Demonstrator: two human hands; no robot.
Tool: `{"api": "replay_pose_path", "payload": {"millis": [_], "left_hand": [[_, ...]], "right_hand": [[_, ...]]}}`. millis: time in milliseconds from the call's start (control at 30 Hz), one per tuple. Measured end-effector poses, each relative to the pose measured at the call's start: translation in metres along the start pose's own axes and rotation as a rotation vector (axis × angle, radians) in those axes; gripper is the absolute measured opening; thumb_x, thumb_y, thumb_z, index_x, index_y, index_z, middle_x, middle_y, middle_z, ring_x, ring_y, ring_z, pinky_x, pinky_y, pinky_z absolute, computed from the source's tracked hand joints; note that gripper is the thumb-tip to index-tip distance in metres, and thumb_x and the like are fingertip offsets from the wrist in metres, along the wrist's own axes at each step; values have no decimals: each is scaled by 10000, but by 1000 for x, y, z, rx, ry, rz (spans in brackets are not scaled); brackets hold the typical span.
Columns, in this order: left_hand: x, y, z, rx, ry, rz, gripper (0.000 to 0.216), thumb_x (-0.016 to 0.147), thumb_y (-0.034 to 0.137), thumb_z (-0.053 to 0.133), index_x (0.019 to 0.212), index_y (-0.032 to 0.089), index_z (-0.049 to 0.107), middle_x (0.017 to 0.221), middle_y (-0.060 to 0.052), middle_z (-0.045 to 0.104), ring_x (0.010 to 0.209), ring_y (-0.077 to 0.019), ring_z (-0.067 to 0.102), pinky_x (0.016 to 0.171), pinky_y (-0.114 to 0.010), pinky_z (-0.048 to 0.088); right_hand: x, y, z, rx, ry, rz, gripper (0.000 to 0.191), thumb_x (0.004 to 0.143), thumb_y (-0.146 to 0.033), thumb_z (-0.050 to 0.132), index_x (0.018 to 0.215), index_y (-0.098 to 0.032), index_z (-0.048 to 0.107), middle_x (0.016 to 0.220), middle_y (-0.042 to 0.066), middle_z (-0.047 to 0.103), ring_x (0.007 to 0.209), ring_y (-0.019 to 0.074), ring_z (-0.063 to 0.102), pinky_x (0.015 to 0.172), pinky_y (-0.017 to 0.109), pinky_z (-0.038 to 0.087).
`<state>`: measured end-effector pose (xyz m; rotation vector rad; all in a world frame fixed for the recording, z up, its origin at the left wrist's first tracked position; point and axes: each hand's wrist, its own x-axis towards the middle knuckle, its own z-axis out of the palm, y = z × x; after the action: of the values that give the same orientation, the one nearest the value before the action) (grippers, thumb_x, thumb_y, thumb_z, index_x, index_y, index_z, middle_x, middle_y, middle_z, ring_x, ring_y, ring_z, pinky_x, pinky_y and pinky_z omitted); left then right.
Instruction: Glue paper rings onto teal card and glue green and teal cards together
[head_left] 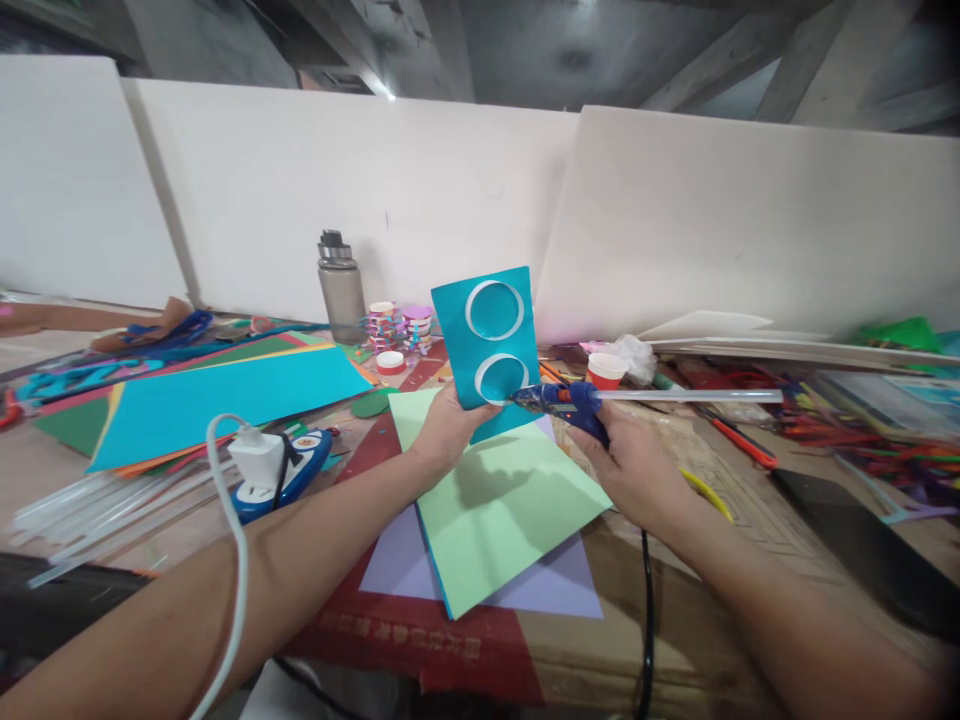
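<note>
My left hand [442, 438] grips a blue card [459, 350] near its lower left edge and holds it raised and nearly upright. Two white rings [470, 312] stand on the card's face, one above the other. In my right hand [626, 455] is a dark blue hot glue gun [566, 400], a long clear glue stick [690, 396] jutting from its back. The gun's nozzle points left and is at the lower ring's right side; whether it touches cannot be told. Beneath the card lie light green sheets [517, 520] over a lilac sheet [555, 578].
On the left are stacked coloured sheets [232, 400], glue sticks [112, 515] and a power strip [304, 465] with a white plug. A bottle [341, 290] and paper cups [606, 370] stand behind. A dark phone-like slab [862, 545] lies right. White boards [360, 180] wall the back.
</note>
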<state>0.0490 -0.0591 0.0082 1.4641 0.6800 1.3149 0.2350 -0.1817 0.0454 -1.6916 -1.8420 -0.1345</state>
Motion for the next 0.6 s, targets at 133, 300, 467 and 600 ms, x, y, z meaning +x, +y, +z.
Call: {"api": "replay_pose_path", "payload": {"millis": [133,300,467,600], "left_hand": [[-2,2,1,28,-37,-8,430,601,265,780,998,173,643,1025,-58,695,947,-250,633,853,-376,489],[-3,1,1,75,-44,-54,455,578,239,786,1000,172,633,1021,-60,696,939,-263,634,843,-390,490],[2,-3,-3,17,-64,-30,469,585,288,794,1013,172,640,1044,-67,689,964,-265,627,861,-390,482],[4,-6,-5,-8,-63,-29,502,592,278,791,1054,167,626,1070,-78,681,982,-269,622,861,-392,481]], "right_hand": [[0,1,1,90,-38,18,280,866,-425,441,1005,-231,588,859,104,680,779,295,616,650,380,427],[0,-1,1,167,-89,27,321,873,-412,433,1101,-216,545,939,96,682,839,282,623,702,378,446],[1,-2,-5,75,-43,31,271,868,-427,440,968,-219,580,891,105,684,792,285,621,661,365,435],[2,0,-8,123,-14,19,300,872,-422,447,1070,-234,571,947,97,684,859,283,626,713,362,448]]}}
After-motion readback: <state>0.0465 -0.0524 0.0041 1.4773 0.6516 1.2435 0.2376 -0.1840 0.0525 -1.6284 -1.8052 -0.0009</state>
